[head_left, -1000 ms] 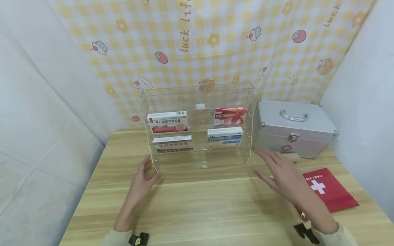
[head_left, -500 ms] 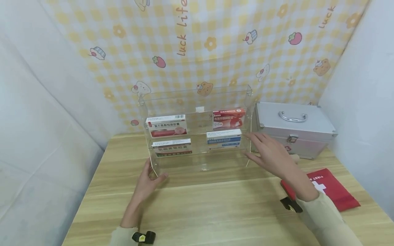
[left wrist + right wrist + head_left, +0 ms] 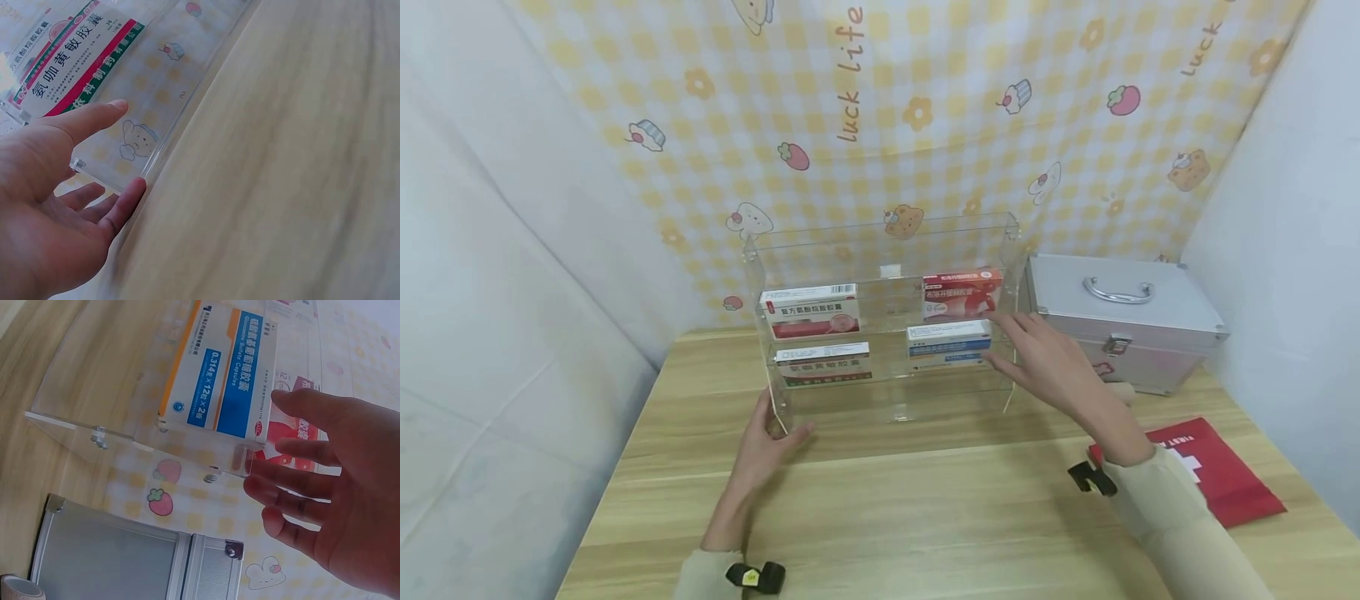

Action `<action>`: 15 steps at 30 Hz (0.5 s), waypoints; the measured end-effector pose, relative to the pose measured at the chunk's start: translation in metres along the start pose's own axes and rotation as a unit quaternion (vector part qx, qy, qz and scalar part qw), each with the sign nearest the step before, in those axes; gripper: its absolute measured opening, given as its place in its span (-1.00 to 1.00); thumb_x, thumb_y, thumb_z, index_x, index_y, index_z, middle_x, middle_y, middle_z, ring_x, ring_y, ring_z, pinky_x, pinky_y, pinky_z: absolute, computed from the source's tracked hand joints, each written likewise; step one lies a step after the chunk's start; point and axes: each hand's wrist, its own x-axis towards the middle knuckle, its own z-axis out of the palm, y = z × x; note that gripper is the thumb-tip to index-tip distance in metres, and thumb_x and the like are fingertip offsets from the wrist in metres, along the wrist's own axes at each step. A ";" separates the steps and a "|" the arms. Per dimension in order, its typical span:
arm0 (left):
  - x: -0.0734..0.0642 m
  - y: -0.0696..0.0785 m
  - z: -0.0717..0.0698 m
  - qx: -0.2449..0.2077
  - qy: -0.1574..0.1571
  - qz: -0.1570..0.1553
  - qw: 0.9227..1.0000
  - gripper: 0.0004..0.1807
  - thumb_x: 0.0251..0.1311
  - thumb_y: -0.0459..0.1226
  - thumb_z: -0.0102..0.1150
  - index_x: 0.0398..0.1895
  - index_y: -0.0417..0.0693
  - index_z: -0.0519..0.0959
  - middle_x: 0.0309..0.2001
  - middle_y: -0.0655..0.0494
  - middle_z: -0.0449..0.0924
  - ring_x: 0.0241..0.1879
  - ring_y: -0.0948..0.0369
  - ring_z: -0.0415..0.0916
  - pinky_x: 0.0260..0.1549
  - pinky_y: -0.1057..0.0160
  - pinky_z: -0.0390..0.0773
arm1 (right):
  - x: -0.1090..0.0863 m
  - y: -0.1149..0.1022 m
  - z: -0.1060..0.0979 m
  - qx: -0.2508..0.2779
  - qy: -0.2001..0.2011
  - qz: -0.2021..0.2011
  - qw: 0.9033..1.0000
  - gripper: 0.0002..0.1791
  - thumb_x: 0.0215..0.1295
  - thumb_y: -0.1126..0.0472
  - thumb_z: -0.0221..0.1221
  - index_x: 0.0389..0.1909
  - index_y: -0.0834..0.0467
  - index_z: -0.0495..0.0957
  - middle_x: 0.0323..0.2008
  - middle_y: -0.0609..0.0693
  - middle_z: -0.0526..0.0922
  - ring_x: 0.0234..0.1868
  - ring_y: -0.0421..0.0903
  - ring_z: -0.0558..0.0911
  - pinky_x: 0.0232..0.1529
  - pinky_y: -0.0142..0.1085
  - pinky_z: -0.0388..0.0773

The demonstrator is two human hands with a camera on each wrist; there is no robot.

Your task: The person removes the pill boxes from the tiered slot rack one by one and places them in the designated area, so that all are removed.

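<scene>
Change: the R hand has moved in from the right and now sits at the right edge of the clear rack; the L hand has come in at its lower-left corner. Boxes hold the same slots. Assessment: both sides of the rack are attended, prob. to steady or adjust it; no shift of the boxes is evident.

Hand state: L hand wide, thumb in front of the side panel, other fingers outside it. R hand wide, fingers spread, thumb in front; firm contact w/ rack can't be confirmed.

Pos. of rack: center of frame, on the table, btwn both hands. Blue-white box, right of center, lower of the two filled rows, is nearest the R hand: thumb tip just beside its right end, touch unclear. Red box sits directly above. Green-striped box, left of center, same row as blue-white box, lies above the L hand.
</scene>
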 end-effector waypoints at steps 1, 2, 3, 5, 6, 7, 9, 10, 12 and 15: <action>0.000 0.000 0.000 -0.001 0.000 -0.001 1.000 0.05 0.07 -0.27 0.46 0.54 0.33 0.02 0.46 -0.19 0.11 0.37 -0.15 0.16 0.16 -0.02 0.42 | 0.001 0.000 0.001 0.001 0.000 0.000 1.000 -0.33 0.25 -0.06 0.31 0.29 0.16 0.41 -0.01 0.21 0.62 -0.12 0.15 0.62 -0.40 -0.02 0.64; 0.001 -0.001 0.000 -0.002 -0.001 0.001 1.000 0.05 0.08 -0.27 0.46 0.54 0.32 0.01 0.47 -0.18 0.09 0.38 -0.15 0.14 0.17 -0.03 0.40 | 0.002 0.001 0.001 0.002 -0.002 0.000 1.000 -0.34 0.26 -0.06 0.31 0.29 0.16 0.41 -0.02 0.21 0.63 -0.19 0.12 0.64 -0.47 -0.08 0.63; 0.001 -0.001 0.001 -0.005 -0.004 0.003 1.000 0.05 0.09 -0.27 0.45 0.55 0.30 0.00 0.48 -0.16 0.07 0.40 -0.14 0.10 0.20 -0.04 0.37 | 0.003 0.001 0.001 0.004 -0.004 0.002 1.000 -0.34 0.26 -0.06 0.31 0.29 0.16 0.41 -0.03 0.21 0.64 -0.29 0.09 0.64 -0.55 -0.13 0.59; 0.002 -0.002 0.001 -0.011 -0.004 0.005 1.000 0.05 0.08 -0.26 0.46 0.55 0.30 0.00 0.50 -0.10 0.04 0.42 -0.10 0.06 0.25 -0.04 0.30 | 0.004 0.002 0.002 0.008 -0.011 0.007 1.000 -0.36 0.27 -0.06 0.30 0.29 0.15 0.41 -0.07 0.21 0.66 -0.48 -0.01 0.58 -0.68 -0.25 0.46; 0.002 -0.002 0.001 -0.013 -0.005 0.005 1.000 0.06 0.08 -0.25 0.46 0.55 0.31 -0.01 0.50 -0.06 0.03 0.44 -0.08 0.03 0.28 -0.04 0.26 | 0.004 0.002 0.002 0.010 -0.015 0.010 1.000 -0.36 0.28 -0.06 0.30 0.28 0.14 0.41 -0.10 0.21 0.67 -0.56 -0.06 0.52 -0.73 -0.29 0.38; 0.002 -0.003 0.001 -0.014 -0.006 0.005 1.000 0.06 0.08 -0.23 0.46 0.55 0.32 -0.02 0.51 -0.03 0.01 0.45 -0.06 0.01 0.29 -0.04 0.24 | 0.005 0.002 0.002 0.013 -0.019 0.012 1.000 -0.37 0.28 -0.06 0.29 0.28 0.13 0.41 -0.19 0.18 0.68 -0.63 -0.10 0.45 -0.75 -0.32 0.31; 0.002 -0.003 0.001 -0.017 -0.009 0.005 1.000 0.06 0.09 -0.22 0.45 0.56 0.34 -0.03 0.52 0.00 -0.01 0.46 -0.04 -0.02 0.31 -0.04 0.21 | 0.005 0.002 0.001 0.017 -0.025 0.014 0.999 -0.40 0.30 -0.04 0.28 0.28 0.11 0.42 -0.43 0.09 0.65 -0.72 -0.16 0.31 -0.78 -0.34 0.20; 0.002 -0.004 0.001 -0.016 -0.009 0.004 1.000 0.06 0.10 -0.20 0.45 0.55 0.35 -0.03 0.52 -0.01 -0.01 0.45 -0.05 -0.01 0.31 -0.04 0.22 | 0.005 0.002 0.001 0.018 -0.026 0.013 0.999 -0.41 0.30 -0.04 0.27 0.27 0.11 0.42 -0.55 0.02 0.58 -0.74 -0.18 0.26 -0.78 -0.35 0.17; 0.001 -0.005 0.000 -0.015 -0.012 0.003 1.000 0.05 0.12 -0.19 0.43 0.56 0.37 -0.05 0.52 -0.05 -0.03 0.45 -0.08 0.00 0.29 -0.05 0.24 | 0.006 0.002 0.001 0.021 -0.028 0.011 0.999 -0.43 0.31 -0.03 0.27 0.27 0.09 0.43 -0.71 -0.09 0.39 -0.77 -0.21 0.19 -0.79 -0.35 0.14; 0.000 -0.006 0.000 -0.010 -0.014 0.002 1.000 0.03 0.14 -0.16 0.41 0.55 0.40 -0.05 0.51 -0.12 -0.02 0.43 -0.12 0.02 0.26 -0.04 0.28 | 0.006 0.003 0.002 0.028 -0.026 0.007 0.999 -0.45 0.31 -0.02 0.27 0.27 0.06 0.43 -0.74 -0.12 0.36 -0.79 -0.22 0.16 -0.80 -0.35 0.13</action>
